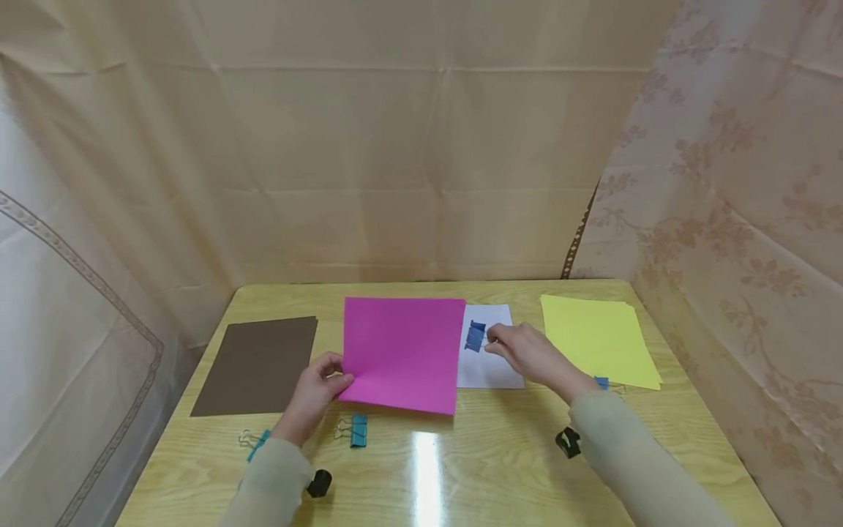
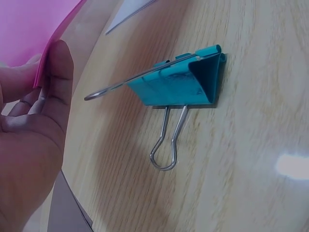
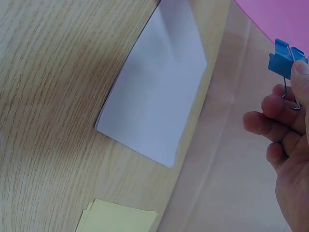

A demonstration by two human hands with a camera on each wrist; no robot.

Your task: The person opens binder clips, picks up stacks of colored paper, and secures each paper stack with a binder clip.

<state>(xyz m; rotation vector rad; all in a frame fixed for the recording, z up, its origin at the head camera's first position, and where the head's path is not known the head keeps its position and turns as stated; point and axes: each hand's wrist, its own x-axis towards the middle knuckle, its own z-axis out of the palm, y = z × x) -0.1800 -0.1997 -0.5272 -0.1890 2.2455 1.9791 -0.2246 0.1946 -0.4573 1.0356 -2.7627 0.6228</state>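
My left hand (image 1: 317,391) pinches the lower left corner of the magenta paper (image 1: 403,355), which is lifted off the table. In the left wrist view the thumb and fingers (image 2: 60,72) hold its edge. Between thumb and fingers, my right hand (image 1: 530,353) grips the wire handles of a blue binder clip (image 1: 476,337), close to the paper's right edge. The right wrist view shows this clip (image 3: 286,59) beside the magenta paper (image 3: 282,19). White paper (image 1: 490,366) lies under and behind the clip. A teal clip (image 1: 358,431) lies on the table near my left hand.
Brown paper (image 1: 257,369) lies at the left, yellow paper (image 1: 599,340) at the right, with a blue clip (image 1: 601,382) at its lower edge. Another teal clip (image 1: 258,445) lies by the left sleeve. Black clips (image 1: 319,483) (image 1: 568,442) lie near both forearms. Curtains stand behind the table (image 1: 487,468).
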